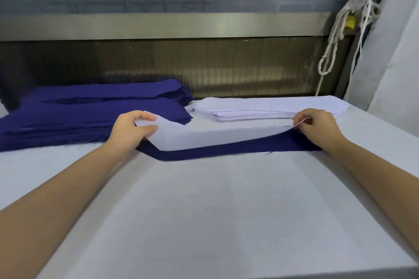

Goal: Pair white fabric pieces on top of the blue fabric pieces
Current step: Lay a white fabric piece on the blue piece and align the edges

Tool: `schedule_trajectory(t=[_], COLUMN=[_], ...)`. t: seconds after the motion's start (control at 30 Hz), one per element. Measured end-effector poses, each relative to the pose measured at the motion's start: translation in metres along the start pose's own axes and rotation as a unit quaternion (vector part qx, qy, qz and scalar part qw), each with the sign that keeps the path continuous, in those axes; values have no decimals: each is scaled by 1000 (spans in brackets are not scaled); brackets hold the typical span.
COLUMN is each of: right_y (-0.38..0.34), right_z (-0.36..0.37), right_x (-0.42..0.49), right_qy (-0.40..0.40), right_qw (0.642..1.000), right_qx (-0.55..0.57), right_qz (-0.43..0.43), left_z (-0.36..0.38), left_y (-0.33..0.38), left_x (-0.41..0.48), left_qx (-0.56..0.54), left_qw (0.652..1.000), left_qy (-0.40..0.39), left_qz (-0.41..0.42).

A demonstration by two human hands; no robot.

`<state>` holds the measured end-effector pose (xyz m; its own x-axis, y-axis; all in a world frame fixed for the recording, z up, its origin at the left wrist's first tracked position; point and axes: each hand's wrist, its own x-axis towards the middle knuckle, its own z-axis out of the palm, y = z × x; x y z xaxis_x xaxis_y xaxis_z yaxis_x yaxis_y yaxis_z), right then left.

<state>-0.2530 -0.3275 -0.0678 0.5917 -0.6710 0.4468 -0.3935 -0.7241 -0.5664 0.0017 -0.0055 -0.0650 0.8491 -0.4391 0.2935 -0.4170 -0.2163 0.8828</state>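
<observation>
We held the white fabric piece (204, 137) by both ends over a blue fabric piece (226, 151) that lay across the middle of the tabletop (204, 210). Our left hand (133, 129) pinched the left end of the white piece, with the thumb on its near side and the fingers (145, 117) curled over its far edge. Our right hand (317, 127) pinched the narrow right tip between thumb and forefinger, the other fingers curled in behind.

The white piece covered most of the blue one, but a dark band of blue showed along the near edge and round the angled left corner, so the two edges were not lined up. Its right tip was lifted slightly off the blue.

A stack of blue pieces (79, 111) sat behind our left hand, and a stack of white pieces (260, 108) sat just beside it, behind the right. A knotted white rope (335, 36) hung at the far right.
</observation>
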Motion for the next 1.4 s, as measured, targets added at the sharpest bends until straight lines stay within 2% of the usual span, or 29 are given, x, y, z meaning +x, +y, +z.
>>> schedule_trajectory(t=[0.13,0.3,0.37,0.47,0.67,0.8,1.0,1.13,1.4], right_y=[4,8,8,8,3,2,4,8,9], right_z=[-5,-8,-7,-6,-10,-14,-12,-11,-12], right_x=[6,5,3,2,2,3,0,1,3], right_qy=[0,-24,-56,-89,-29,-30,-81,-95,-106], right_qw=[997,989,991,996,999,999,997,995,994], right_qx=[53,123,104,10,5,3,-15,-25,-39], right_qz=[60,81,61,4,-26,-14,-6,1,14], left_z=[-2,-5,-6,-7,-10,-9,-10,-10,-10], left_y=[5,8,6,5,11,14,12,11,10], left_x=[-3,-1,-1,-2,-1,-4,-7,-7,-5], left_qx=[2,88,103,118,108,114,205,262,295], left_qw=[999,994,992,990,992,991,969,952,939], left_qy=[-37,-63,-72,-74,-58,-75,-130,-143,-155], left_qz=[0,3,1,1,2,13,37,66,80])
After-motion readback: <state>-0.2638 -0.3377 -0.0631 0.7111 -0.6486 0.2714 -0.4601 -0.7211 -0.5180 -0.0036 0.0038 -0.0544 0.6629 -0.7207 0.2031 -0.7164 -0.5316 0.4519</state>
